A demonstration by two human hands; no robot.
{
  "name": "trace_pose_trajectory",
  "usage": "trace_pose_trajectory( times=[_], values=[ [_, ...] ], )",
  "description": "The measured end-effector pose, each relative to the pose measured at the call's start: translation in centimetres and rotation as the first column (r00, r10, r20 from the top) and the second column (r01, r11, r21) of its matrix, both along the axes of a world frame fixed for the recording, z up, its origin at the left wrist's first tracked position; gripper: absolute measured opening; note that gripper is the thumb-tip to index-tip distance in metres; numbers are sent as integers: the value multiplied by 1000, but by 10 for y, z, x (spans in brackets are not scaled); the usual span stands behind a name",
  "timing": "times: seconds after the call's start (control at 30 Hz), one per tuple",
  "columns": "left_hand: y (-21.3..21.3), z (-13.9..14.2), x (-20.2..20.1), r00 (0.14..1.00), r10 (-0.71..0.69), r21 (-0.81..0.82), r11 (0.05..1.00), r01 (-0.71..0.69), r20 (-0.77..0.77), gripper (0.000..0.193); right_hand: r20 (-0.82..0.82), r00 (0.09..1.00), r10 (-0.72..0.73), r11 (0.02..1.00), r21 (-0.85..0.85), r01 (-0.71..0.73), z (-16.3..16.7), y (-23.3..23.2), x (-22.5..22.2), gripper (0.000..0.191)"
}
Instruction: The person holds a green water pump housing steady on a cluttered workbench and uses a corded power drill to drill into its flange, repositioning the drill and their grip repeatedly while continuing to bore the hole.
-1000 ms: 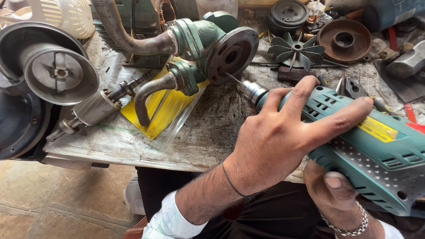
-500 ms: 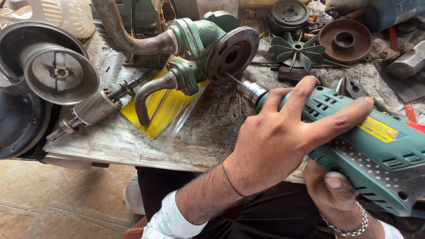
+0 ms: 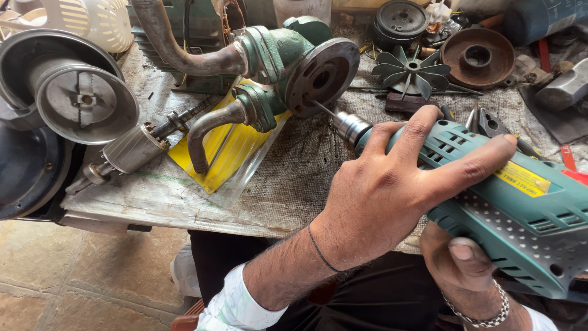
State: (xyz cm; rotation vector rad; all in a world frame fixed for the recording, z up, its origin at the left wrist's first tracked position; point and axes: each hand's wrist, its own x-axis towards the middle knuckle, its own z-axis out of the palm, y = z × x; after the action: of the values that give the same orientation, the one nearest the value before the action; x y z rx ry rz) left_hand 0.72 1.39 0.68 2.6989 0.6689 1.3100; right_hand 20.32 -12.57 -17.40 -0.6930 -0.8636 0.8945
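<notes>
I hold a green electric drill (image 3: 533,208) with both hands. My left hand (image 3: 380,202) lies over the top of its body, fingers spread just behind the silver chuck (image 3: 349,127). Below it, my right hand (image 3: 456,263), wearing a silver bracelet, grips the handle. The thin bit (image 3: 321,110) points up and left, and its tip touches the lower edge of the round flange face (image 3: 321,73) of a green pump (image 3: 275,52) on the bench. A curved pipe (image 3: 208,129) hangs from the pump's lower port.
The cloth-covered workbench (image 3: 294,184) carries a motor rotor with shaft (image 3: 131,147), a yellow sheet (image 3: 226,147), a round metal housing (image 3: 86,98), a black fan impeller (image 3: 407,70), a rusty disc (image 3: 478,58) and pliers (image 3: 484,119). Tiled floor (image 3: 73,270) lies below left.
</notes>
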Motion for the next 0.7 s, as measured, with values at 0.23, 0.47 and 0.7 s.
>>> trace_pose_trajectory(
  times=[0.23, 0.47, 0.7],
  values=[
    [0, 0, 0, 1000, 4, 5, 1000, -4, 7, 53, -631, 701, 332, 935, 123, -332, -10, -7, 12, 66],
    [0, -2, 0, 1000, -12, -11, 1000, 12, 19, 57, -322, 933, 159, 984, -21, -175, -12, -5, 14, 80],
    [1, -3, 2, 1000, -3, 2, 1000, 3, 23, 53, -92, 991, 96, 995, 7, -96, -14, -3, 14, 82]
  ],
)
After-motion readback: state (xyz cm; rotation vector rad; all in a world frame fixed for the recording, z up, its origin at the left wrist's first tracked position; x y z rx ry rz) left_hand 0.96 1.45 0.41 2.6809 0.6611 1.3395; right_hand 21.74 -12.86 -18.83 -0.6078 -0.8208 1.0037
